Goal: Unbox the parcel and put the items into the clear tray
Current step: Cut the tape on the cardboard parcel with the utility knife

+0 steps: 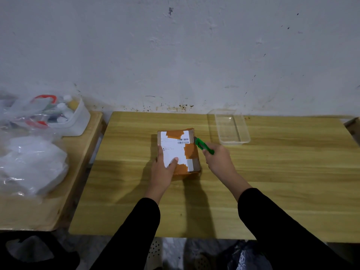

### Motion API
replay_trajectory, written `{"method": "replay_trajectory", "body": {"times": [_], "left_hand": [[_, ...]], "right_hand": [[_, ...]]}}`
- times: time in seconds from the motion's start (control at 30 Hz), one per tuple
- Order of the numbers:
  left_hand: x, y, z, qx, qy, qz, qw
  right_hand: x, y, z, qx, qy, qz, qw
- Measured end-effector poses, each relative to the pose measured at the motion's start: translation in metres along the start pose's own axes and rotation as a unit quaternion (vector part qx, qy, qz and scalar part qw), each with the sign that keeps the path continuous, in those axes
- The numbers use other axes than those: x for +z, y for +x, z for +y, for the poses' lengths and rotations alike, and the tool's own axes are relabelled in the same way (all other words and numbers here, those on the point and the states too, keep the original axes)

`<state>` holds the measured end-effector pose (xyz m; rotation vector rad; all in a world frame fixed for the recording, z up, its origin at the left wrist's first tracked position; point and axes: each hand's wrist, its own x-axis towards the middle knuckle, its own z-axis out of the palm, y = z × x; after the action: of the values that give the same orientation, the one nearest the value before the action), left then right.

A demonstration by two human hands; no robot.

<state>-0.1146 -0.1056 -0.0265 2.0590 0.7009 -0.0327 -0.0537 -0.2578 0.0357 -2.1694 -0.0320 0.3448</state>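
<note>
A small cardboard parcel (pixel 180 147) with a white shipping label and orange tape patches lies closed on the wooden table (pixel 272 172). My left hand (pixel 162 172) rests on its near left side, thumb on the label, holding it down. My right hand (pixel 218 159) grips a green utility knife (pixel 203 146), whose tip touches the parcel's far right edge. The clear tray (pixel 230 126) stands empty at the back right of the parcel, near the wall.
A second wooden table (pixel 48 201) on the left carries plastic bags (pixel 31 162) and a white bin (pixel 72 121) of small bottles. A wall runs behind both tables. A cardboard corner (pixel 353 126) shows at the far right edge.
</note>
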Motion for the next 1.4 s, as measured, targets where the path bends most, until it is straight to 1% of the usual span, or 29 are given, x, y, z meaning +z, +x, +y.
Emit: {"method": "replay_trajectory", "body": {"times": [0.1,0.27,0.4,0.53,0.7,0.83,0.9,0.97,1.03,1.1,1.2,1.23,1.3,1.4], "left_hand": [[0.001,0.000,0.000,-0.010,-0.005,0.007,1.000],[0.002,-0.004,0.003,-0.026,0.004,0.019,0.999],[0.002,-0.006,0.007,-0.030,0.019,0.025,0.999],[0.001,-0.008,0.009,-0.035,0.017,0.027,0.999],[-0.001,-0.013,0.016,-0.047,0.021,0.022,0.998],[-0.001,-0.014,0.018,-0.054,0.010,0.027,0.998],[0.002,-0.016,0.023,-0.059,-0.025,0.040,0.997],[0.009,-0.020,0.029,-0.081,-0.070,0.068,0.992],[0.017,-0.021,0.031,-0.093,-0.076,0.095,0.988],[0.018,-0.016,0.028,-0.070,-0.011,0.112,0.991],[0.002,0.005,0.022,0.019,0.158,0.120,0.980],[-0.005,0.014,0.023,0.050,0.198,0.104,0.973],[-0.019,0.032,0.027,0.104,0.261,0.044,0.959],[-0.034,0.056,0.032,0.191,0.348,-0.051,0.916]], "right_hand": [[-0.003,-0.003,0.003,0.007,-0.009,-0.011,1.000],[-0.010,-0.006,0.002,-0.002,-0.053,-0.027,0.998],[-0.010,-0.012,0.004,0.013,-0.083,-0.042,0.996],[-0.006,-0.027,0.012,0.006,-0.087,-0.030,0.996],[-0.008,-0.042,0.021,0.003,-0.055,-0.032,0.998],[-0.012,-0.056,0.029,0.002,0.007,-0.016,1.000],[-0.017,-0.061,0.035,0.013,0.040,0.002,0.999],[-0.022,-0.064,0.040,0.020,0.070,0.033,0.997],[-0.026,-0.063,0.039,0.018,0.097,0.054,0.994],[-0.026,-0.056,0.035,0.011,0.110,0.065,0.992],[-0.022,-0.038,0.030,0.012,0.124,0.072,0.990],[-0.020,-0.034,0.029,0.013,0.128,0.073,0.989],[-0.015,-0.025,0.029,0.020,0.136,0.072,0.988],[-0.008,-0.016,0.030,0.033,0.147,0.065,0.986]]}}
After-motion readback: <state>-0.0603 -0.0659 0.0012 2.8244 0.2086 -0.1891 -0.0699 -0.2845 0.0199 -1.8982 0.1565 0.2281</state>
